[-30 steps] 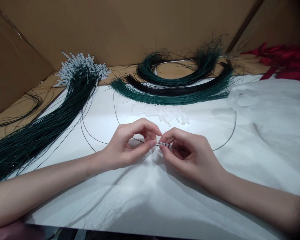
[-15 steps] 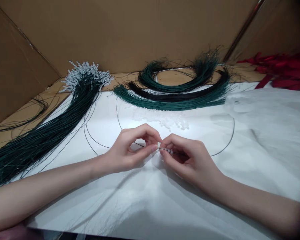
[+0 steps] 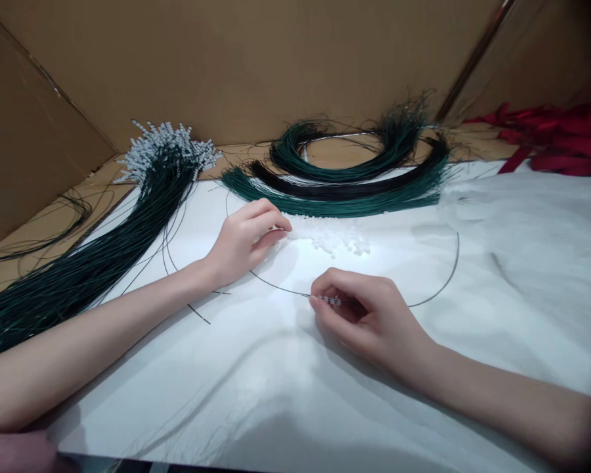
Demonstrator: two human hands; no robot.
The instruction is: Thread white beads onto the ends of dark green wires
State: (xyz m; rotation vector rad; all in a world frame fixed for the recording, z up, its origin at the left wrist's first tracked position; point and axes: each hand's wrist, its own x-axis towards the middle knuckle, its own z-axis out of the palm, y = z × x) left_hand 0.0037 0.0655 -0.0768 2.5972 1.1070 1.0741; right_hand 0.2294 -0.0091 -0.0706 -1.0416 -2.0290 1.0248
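One beaded wire (image 3: 280, 288) is pinched in one right hand (image 3: 374, 312) over one white sheet (image 3: 256, 387), while one left hand (image 3: 241, 240), grip contents unclear, touches one bead pile (image 3: 332, 235) before three curved bundles (image 3: 345, 192).

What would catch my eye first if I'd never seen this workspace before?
Probably the big sheaf of dark green strands on the left, topped with a burst of small white beads. Next, perhaps the bright red ribbon-like material at the far right. Between them, curved green and black bundles arc behind loose white beads.
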